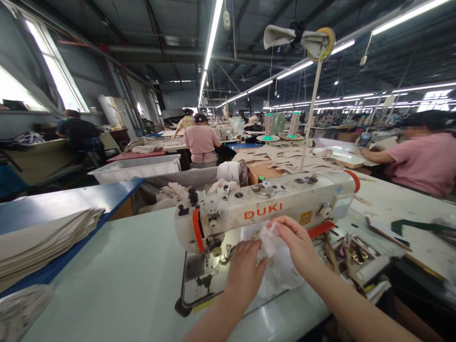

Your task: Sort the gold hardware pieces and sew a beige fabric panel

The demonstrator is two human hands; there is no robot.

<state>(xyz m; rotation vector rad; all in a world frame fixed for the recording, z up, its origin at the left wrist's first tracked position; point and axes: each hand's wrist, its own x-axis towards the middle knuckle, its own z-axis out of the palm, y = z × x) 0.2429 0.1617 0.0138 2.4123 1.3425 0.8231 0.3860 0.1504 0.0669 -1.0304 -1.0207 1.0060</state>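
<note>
A thin white plastic bag (pixel 281 278) lies on the bed of the sewing machine (pixel 228 218), under its arm, with small gold-coloured metal pieces showing at it. My right hand (pixel 292 240) pinches a bunched-up part of the bag between thumb and fingers, raised in front of the machine's lettering. From the other side, my left hand (pixel 244 266) has its curled fingers at the same bunch, thumb lower down against the bag. Part of the left fingertips is hidden by the plastic. The machine's needle area is left of my left hand.
Stacked beige fabric pieces (pixel 46 242) lie on a blue-edged table at left. More beige cut pieces (pixel 281 156) lie behind the machine. A tray (pixel 366 261) with metal buckles and straps is at right. Co-workers sit ahead and at right; a thread stand (pixel 313 104) rises behind.
</note>
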